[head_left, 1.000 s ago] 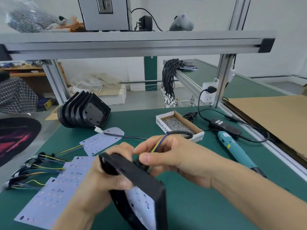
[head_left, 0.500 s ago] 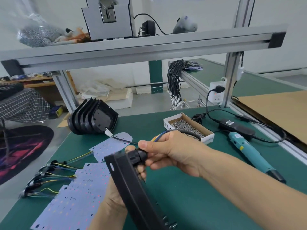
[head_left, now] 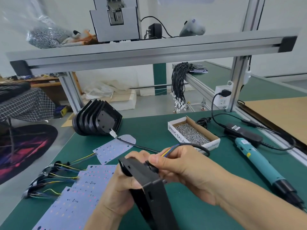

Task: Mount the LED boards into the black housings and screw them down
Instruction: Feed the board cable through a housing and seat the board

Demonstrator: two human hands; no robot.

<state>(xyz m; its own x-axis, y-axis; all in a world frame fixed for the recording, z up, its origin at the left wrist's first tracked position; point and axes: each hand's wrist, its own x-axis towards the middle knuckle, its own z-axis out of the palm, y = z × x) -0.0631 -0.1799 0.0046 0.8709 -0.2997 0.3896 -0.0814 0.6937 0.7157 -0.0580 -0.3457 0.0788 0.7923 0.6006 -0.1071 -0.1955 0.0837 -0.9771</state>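
**Housing in hand, cable gland at its top edge**

Left hand (head_left: pixel 121 188) grips a black housing (head_left: pixel 149 193) from below, fingers curled round its near edge; housing is tilted on edge above the mat (head_left: pixel 199 213), clear of it; right hand (head_left: pixel 179 165) pinches a black gland (head_left: pixel 152 166) at the housing's top edge, thumb on top, other fingers curled beneath; yellow and blue wires (head_left: pixel 167 151) run out between thumb and forefinger into a black cable (head_left: pixel 201 147) that loops toward the screw box (head_left: pixel 192 133); whether a board sits inside the held housing, cannot tell.

Loose LED boards (head_left: pixel 86 190) lie flat on the mat left of the hands, overlapping; their wire tails (head_left: pixel 49 178) bunch at the mat's left edge; one more board (head_left: pixel 114 146) lies further back, with a white connector (head_left: pixel 113 133) just beside it; stack of housings (head_left: pixel 96 120) lies on its side at the mat's back left; box of screws sits back right; teal driver (head_left: pixel 259 165) lies on the mat right of the hands, well apart from them; its adapter (head_left: pixel 242 131) lies just behind it.
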